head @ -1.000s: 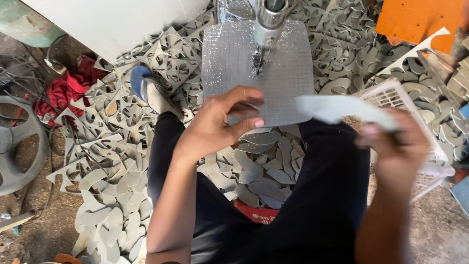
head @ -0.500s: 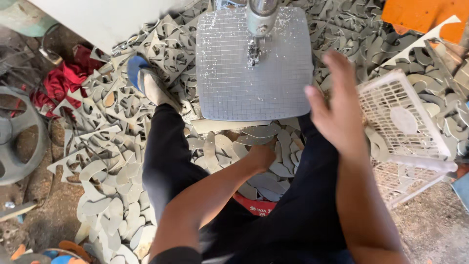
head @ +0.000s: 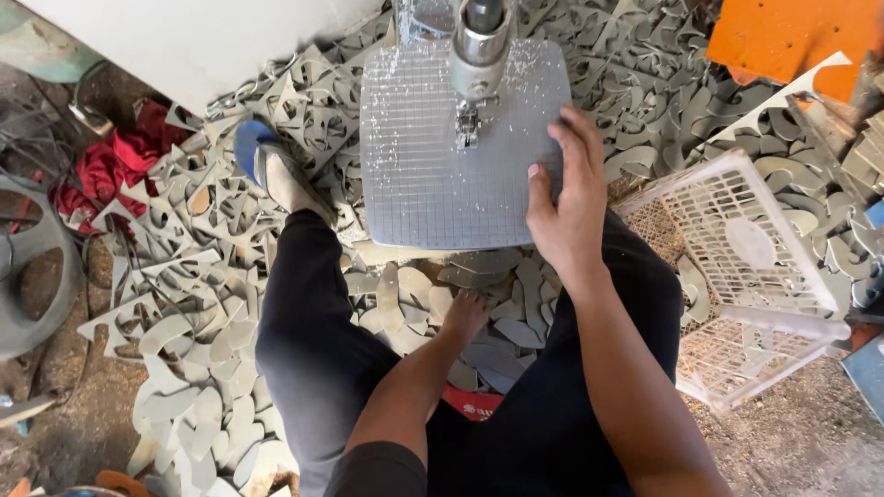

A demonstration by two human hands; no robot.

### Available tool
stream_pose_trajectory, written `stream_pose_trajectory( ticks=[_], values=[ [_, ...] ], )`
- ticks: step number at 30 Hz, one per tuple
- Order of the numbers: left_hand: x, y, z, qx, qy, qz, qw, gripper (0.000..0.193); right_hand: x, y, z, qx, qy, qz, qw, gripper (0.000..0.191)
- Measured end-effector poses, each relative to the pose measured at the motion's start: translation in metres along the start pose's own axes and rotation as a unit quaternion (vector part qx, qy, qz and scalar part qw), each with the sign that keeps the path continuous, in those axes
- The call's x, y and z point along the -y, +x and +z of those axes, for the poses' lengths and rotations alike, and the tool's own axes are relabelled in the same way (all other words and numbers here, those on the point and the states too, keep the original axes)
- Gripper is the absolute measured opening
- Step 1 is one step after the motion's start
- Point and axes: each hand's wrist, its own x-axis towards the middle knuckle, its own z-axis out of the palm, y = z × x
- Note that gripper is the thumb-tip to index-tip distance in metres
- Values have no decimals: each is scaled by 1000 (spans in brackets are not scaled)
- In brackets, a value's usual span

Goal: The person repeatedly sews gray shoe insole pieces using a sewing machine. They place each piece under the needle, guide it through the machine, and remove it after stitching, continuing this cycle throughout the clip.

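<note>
A grey square machine table (head: 424,193) with a grid surface stands in front of me, and a metal blade guide (head: 479,55) comes down onto its middle. My right hand (head: 566,207) lies flat on the table's right edge, fingers spread, holding nothing. My left hand (head: 465,313) reaches down between my knees into a heap of grey cut-out pieces (head: 516,322) on the floor. Its fingers are among the pieces, and their grip is hidden.
A white plastic crate (head: 746,276) lies tilted by my right knee. Grey offcut sheets (head: 193,276) cover the floor around my blue sandal (head: 253,152). An orange board (head: 792,37) is at the top right, and red cloth (head: 101,175) and a grey wheel (head: 28,276) are at the left.
A second ago both hands held pale pieces at the table and near the crate. My left hand has dropped to the floor pile. My right hand came back onto the table's edge, holding nothing.
</note>
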Motion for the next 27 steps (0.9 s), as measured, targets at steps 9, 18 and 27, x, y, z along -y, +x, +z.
stream_pose_trajectory(
  ticks=[9,18,27],
  values=[
    [-15,20,-39,-89,-189,38,977,29,-14,3,-7,14,54,-21,998,38],
    [64,-88,-133,-442,-528,42,724,15,-32,-8,-53,21,404,59,913,24],
    [94,-67,-103,-417,-620,-53,663,19,-6,-18,-53,181,328,99,922,13]
  ],
)
